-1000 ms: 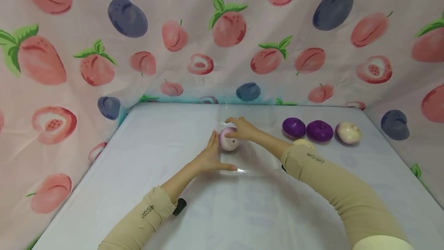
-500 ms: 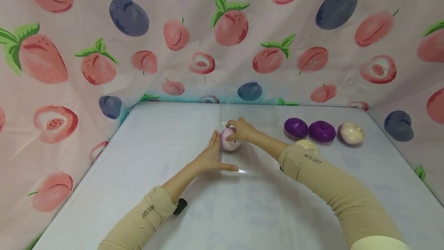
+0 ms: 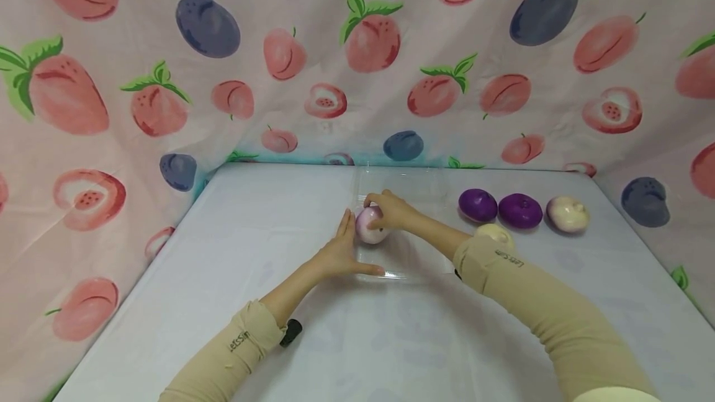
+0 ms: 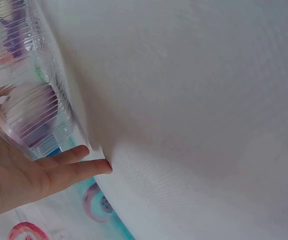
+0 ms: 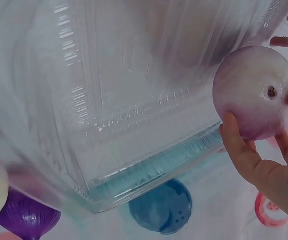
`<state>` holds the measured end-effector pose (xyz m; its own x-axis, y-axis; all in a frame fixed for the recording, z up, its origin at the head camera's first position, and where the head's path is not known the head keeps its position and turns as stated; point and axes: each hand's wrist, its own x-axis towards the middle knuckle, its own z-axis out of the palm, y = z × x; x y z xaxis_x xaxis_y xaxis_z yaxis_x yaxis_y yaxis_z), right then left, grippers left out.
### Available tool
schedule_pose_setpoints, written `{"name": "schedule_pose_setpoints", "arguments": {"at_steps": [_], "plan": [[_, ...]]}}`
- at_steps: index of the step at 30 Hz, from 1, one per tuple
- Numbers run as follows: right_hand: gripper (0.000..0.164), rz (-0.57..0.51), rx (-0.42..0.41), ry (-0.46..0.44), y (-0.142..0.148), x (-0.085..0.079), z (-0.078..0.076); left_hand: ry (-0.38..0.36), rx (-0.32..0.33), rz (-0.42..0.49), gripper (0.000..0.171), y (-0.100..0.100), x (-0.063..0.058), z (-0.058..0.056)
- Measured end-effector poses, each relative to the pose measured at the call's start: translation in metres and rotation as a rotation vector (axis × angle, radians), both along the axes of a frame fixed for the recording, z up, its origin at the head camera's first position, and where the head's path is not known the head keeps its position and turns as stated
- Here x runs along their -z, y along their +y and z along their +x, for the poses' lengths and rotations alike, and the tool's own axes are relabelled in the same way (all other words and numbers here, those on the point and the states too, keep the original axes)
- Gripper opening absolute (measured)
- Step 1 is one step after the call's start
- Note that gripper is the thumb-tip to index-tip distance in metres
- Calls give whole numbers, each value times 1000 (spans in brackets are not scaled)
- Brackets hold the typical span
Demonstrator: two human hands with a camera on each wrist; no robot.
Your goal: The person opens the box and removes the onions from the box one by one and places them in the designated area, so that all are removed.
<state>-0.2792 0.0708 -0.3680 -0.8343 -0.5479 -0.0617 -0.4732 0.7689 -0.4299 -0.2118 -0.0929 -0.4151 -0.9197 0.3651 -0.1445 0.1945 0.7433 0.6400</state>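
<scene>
My right hand (image 3: 395, 212) holds a pale purple-and-white onion (image 3: 367, 236) between thumb and fingers, at the left end of a clear plastic box (image 3: 413, 253). In the right wrist view the fingers curl round the onion (image 5: 246, 85), and its dark root spot faces the camera. Along the box's left side lies my left hand (image 3: 335, 257), its fingers straight and its thumb stretched over the near rim. The left wrist view shows that hand (image 4: 26, 175) beside the ribbed clear wall (image 4: 63, 110). Whether the onion touches the box floor I cannot tell.
Right of the box lie two dark purple onions (image 3: 477, 205) and a whitish onion (image 3: 567, 214) in a row. Another pale onion (image 3: 494, 235) is partly hidden by my right sleeve (image 3: 536, 290). A fruit-print cloth (image 3: 324, 30) hangs behind the white table (image 3: 268, 203).
My right fingers and thumb have shifted slightly on the onion, which stays at the box's left end. The left hand keeps its place. The head view has moved a little.
</scene>
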Motion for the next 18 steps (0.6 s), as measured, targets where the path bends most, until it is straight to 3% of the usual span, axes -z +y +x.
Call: {"name": "schedule_pose_setpoints", "arguments": {"at_steps": [5,18], "plan": [[44,0,0,24,3,-7,10,0,3,-15,132,0,-2,1],[41,-33,4,74,15,-6,17,8,-3,-37,131,1,-1,0]]}}
